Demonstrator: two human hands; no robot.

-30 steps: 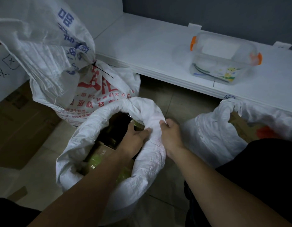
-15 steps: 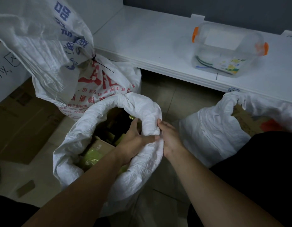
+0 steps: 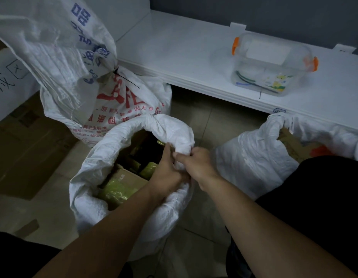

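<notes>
Now | sack [image 3: 170, 129] rim is held by left grip [image 3: 165, 169] | and by right grip [image 3: 196, 163], fingers curled round it.

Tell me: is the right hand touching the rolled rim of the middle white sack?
Touching. The head view shows the right hand gripping the rim of the middle white sack, its fingers curled into the fabric, next to the left hand.

The left forearm [image 3: 114, 227] and right forearm [image 3: 244, 213] are bare from the near edge up to the left hand [image 3: 166, 174] and right hand [image 3: 197, 166]. The fingers and wrists are bare too. A plain black garment [image 3: 318, 201] with soft folds fills the near right. A smaller patch of black cloth [image 3: 19, 255] shows at the near left corner.
</notes>
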